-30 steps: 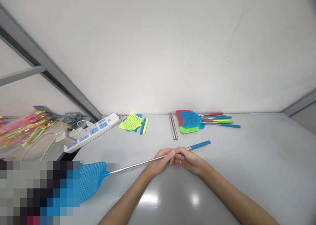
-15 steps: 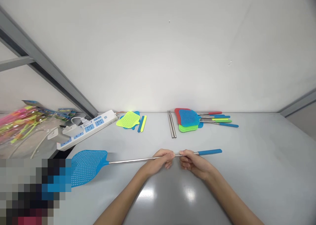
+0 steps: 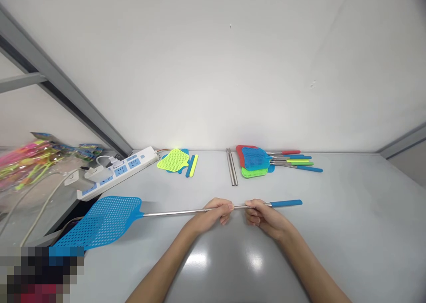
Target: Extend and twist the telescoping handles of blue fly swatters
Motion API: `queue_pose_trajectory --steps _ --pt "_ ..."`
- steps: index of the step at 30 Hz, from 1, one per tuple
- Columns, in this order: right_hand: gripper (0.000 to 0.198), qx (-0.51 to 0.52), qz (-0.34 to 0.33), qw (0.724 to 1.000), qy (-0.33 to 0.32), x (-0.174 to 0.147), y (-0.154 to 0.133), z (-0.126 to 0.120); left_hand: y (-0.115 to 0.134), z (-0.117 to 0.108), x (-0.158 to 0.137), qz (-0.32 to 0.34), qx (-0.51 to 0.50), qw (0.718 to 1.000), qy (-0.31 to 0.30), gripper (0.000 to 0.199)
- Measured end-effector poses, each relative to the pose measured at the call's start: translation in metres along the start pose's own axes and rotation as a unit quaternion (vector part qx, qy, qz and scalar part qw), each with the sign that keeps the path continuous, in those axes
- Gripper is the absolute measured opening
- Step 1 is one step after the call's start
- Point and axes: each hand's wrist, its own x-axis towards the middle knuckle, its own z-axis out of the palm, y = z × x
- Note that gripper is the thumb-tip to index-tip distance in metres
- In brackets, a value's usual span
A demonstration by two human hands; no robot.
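Note:
A blue fly swatter (image 3: 109,221) with a thin metal rod lies across my view, held above the table. My left hand (image 3: 214,214) is closed around the middle of the rod, thumb on top. Further right, my right hand (image 3: 264,216) grips the same rod just short of its blue handle (image 3: 286,203). A short piece of bare rod shows between the two hands. The lower left corner of the swatter's head is covered by a pixelated patch.
Several finished fly swatters (image 3: 256,158) are piled by the wall. Left of them are metal rods (image 3: 232,167), blue and yellow handles (image 3: 192,166) and loose swatter heads (image 3: 173,160). A power strip (image 3: 124,170) with chargers and bagged colourful items (image 3: 33,161) occupy the left side.
My hands have drawn slightly apart, showing more rod between them. The swatter head has moved a little left and the blue handle a little right.

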Motion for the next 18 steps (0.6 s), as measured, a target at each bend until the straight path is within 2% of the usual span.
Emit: queue_pose_trajectory --steps 18 --pt "0.035 -0.004 -0.009 1.000 0.005 0.0003 -0.0016 -0.0044 0.0006 -0.0042 -0.0021 -0.001 0.006 1.000 0.011 0.033"
